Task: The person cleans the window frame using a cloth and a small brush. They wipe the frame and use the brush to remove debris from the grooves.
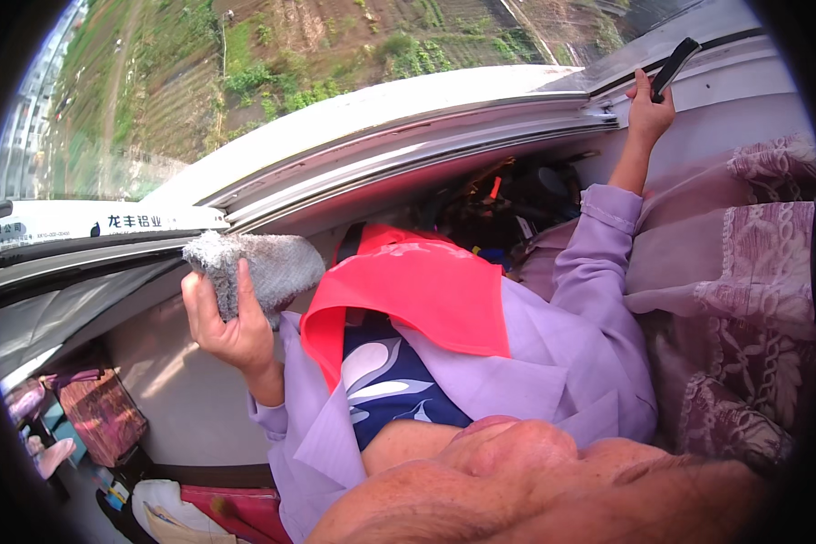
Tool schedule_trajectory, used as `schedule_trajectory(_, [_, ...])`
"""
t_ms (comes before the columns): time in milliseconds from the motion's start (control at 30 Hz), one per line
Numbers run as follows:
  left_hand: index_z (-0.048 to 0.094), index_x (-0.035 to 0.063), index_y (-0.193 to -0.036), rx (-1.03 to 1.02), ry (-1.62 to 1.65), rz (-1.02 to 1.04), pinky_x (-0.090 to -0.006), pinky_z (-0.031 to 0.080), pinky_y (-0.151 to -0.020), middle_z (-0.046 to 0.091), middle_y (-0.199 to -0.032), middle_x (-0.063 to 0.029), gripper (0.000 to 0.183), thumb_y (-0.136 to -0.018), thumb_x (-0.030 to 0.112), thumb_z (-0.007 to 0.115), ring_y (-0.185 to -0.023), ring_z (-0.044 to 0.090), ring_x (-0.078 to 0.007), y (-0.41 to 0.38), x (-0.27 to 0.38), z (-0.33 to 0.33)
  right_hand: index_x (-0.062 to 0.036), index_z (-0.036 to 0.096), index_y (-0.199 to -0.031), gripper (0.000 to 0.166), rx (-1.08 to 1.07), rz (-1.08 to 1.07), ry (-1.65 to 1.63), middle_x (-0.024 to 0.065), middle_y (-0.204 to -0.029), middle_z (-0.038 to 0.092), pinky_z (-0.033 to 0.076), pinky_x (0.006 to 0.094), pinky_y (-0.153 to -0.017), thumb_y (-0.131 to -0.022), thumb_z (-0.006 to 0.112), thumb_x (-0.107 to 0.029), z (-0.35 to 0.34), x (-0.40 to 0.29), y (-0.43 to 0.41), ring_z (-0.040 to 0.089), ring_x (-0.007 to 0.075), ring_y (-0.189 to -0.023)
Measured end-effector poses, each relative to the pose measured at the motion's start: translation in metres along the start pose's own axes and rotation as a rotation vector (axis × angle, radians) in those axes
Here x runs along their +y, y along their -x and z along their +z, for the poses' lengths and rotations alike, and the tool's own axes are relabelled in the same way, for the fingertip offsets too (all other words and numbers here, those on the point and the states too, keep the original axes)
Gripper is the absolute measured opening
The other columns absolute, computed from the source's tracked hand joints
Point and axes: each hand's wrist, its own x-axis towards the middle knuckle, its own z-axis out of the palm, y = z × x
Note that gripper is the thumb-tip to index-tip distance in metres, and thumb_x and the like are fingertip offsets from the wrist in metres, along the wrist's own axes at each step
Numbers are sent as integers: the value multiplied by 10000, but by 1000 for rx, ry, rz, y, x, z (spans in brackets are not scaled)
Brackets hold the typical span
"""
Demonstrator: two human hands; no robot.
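My left hand (pixel 228 326) is raised at the left, beside the window frame, with its fingers around a gray, fuzzy cleaning cloth or pad (pixel 275 268). The cloth's upper edge lies close to the end of the dark window track. At the upper right, my right hand (pixel 651 112) grips a narrow black object (pixel 676 64), possibly a tool handle, near the corner of the white window frame (pixel 394 102). Its far end points up and to the right; its exact kind cannot be told. A red apron or bib (pixel 408 292) covers part of my lilac jacket.
Sheer mauve curtains (pixel 721 258) with patterned bands hang at the right. Dark, cluttered items (pixel 510 204) lie below the sill. At the lower left are a patterned reddish box or bag (pixel 102 415) and a red item (pixel 238 510). Garden plots show outside the window.
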Motion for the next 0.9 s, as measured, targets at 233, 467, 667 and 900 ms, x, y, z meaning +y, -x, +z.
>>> schedule_trajectory(233, [648,-14,-914,28,-38,7,-310,486,-676,603,-887,-104,232,-722,17,774,-743,612,-235,1,0,3,-40,627,-770,272,59,31,53,6,-556,614,425,270,-544,-824,746,-279,-6,34,-23,553,105,-514])
schedule_trajectory(467, [625,-48,-938,-2,-37,-24,-274,460,-707,588,-853,-84,207,-759,-29,728,-747,584,-207,5,5,0,-40,645,-773,264,118,77,125,11,-550,615,420,280,-510,-828,737,-281,-6,55,-42,549,110,-497])
schedule_trajectory(667, [622,-35,-891,33,-88,-27,-295,468,-662,579,-843,-96,232,-712,2,764,-713,577,-232,10,3,-4,-30,626,-715,281,157,127,143,43,-548,628,374,287,-388,-821,731,-268,-7,51,-46,489,123,-383])
schedule_trajectory(900, [634,-16,-882,26,-92,-46,-306,477,-645,590,-848,-102,226,-705,15,772,-708,591,-243,12,2,-7,-31,625,-708,300,182,130,160,51,-550,635,376,280,-377,-818,736,-286,-11,68,-55,491,123,-377])
